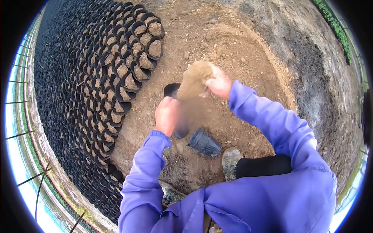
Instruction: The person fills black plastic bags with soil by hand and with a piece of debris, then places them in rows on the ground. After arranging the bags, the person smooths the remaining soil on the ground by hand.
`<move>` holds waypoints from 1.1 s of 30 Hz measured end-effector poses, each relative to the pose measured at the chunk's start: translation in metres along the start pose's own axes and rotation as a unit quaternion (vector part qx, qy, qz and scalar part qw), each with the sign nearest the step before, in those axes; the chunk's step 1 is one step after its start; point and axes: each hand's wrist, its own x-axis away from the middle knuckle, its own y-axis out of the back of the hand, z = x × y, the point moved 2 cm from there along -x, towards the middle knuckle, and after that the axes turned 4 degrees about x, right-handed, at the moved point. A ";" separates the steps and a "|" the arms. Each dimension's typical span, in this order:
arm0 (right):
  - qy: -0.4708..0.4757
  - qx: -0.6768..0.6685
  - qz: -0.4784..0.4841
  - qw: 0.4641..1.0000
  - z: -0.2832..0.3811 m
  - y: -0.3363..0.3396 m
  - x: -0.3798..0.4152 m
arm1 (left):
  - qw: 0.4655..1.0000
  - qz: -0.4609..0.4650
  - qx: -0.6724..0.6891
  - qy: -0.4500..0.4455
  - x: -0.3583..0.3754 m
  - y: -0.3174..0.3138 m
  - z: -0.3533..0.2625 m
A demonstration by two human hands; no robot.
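No brand, label or writing can be read anywhere in the view.

The ground [248, 50] is bare brown earth, loose and lumpy, heaped into a broad mound that darkens toward the right. Across the left side runs a wide bed of black nursery bags [77, 101], packed edge to edge in long curving rows; the nearest ones show brown soil at their mouths. Beyond them, at the far left rim, thin poles of a fence [19, 134] stand against bright light. A strip of green plants [338, 27] edges the upper right.

The person crouches over the mound in a purple long-sleeved top [272, 194], both arms stretched forward. A mud-caked boot [230, 161] rests on the earth under the right arm.

The left hand [168, 115] is turned knuckles up, its fingers wrapped round the side of a black grow bag [175, 97] that stands upright on the soil with its mouth open, just in front of the person. The right hand [218, 83] is raised above and to the right of that mouth, fingers cupped around a handful of soil [194, 79], which spills in a blurred stream toward the bag. A pile of empty black bags [204, 143] lies on its side on the earth, just beside the left hand and near the boot.
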 end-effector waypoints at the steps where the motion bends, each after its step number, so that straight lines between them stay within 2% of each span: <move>1: 0.047 0.129 -0.021 0.990 -0.019 -0.008 -0.007 | 1.000 0.006 -0.021 -0.007 -0.001 -0.004 0.003; 2: 0.093 0.254 -0.040 0.962 -0.028 -0.017 -0.013 | 0.999 0.012 -0.041 -0.013 -0.001 -0.009 0.007; 3: 0.069 0.357 -0.036 0.931 -0.010 -0.030 -0.007 | 0.998 0.011 -0.064 0.007 0.001 -0.018 0.018; 5: 0.153 0.333 -0.071 0.928 -0.012 -0.035 -0.007 | 0.993 0.012 -0.109 0.048 0.002 -0.028 0.031; 6: 0.196 0.320 -0.089 0.923 -0.015 -0.036 -0.007 | 0.993 0.010 -0.118 0.025 0.002 -0.027 0.027; 7: 0.197 0.249 -0.142 0.937 -0.021 -0.029 -0.011 | 0.992 0.010 -0.127 0.003 0.004 -0.025 0.024; 8: 0.134 0.131 -0.153 0.970 -0.022 -0.023 -0.007 | 0.990 0.011 -0.136 -0.018 0.003 -0.021 0.018; 10: 0.004 -0.108 -0.168 0.980 -0.023 -0.002 0.009 | 0.991 0.041 -0.129 0.022 -0.002 -0.019 0.021; 14: -0.117 -0.115 -0.246 0.955 -0.068 0.046 0.035 | 0.987 0.080 -0.114 0.085 -0.009 -0.028 0.042; 15: -0.125 -0.108 -0.256 0.953 -0.081 0.057 0.038 | 0.969 0.139 -0.169 0.115 -0.019 -0.041 0.049; 18: -0.153 -0.138 -0.252 0.945 -0.078 0.060 0.046 | 0.982 0.099 -0.134 0.086 -0.061 -0.026 0.004; 21: -0.142 -0.145 -0.234 0.951 -0.082 0.064 0.051 | 0.954 0.148 -0.262 0.007 -0.114 -0.037 0.018; 24: -0.141 -0.138 -0.218 0.956 -0.081 0.066 0.049 | 0.931 -0.036 -0.352 -0.088 -0.176 -0.043 0.042; 25: -0.135 -0.146 -0.215 0.956 -0.082 0.064 0.047 | 0.965 -0.100 -0.243 -0.012 -0.194 -0.049 0.064; 26: -0.134 -0.152 -0.213 0.956 -0.085 0.063 0.048 | 0.975 -0.179 -0.120 0.047 -0.212 -0.056 0.086; 27: -0.134 -0.156 -0.215 0.955 -0.086 0.066 0.047 | 0.953 -0.002 -0.301 0.027 -0.225 -0.045 0.067; 28: -0.119 -0.145 -0.219 0.958 -0.087 0.069 0.046 | 0.870 0.177 -0.460 0.002 -0.232 -0.033 0.056; 29: -0.110 -0.134 -0.226 0.959 -0.088 0.067 0.046 | 0.935 0.080 -0.340 0.065 -0.232 -0.034 0.072; 30: -0.104 -0.121 -0.238 0.958 -0.090 0.067 0.050 | 0.970 -0.012 -0.206 0.129 -0.226 -0.043 0.084; 32: -0.130 -0.160 -0.237 0.949 -0.094 0.069 0.053 | 0.984 -0.133 -0.117 0.019 -0.190 -0.028 0.043; 33: -0.139 -0.180 -0.230 0.946 -0.095 0.071 0.050 | 0.992 -0.103 -0.075 0.002 -0.168 -0.018 0.022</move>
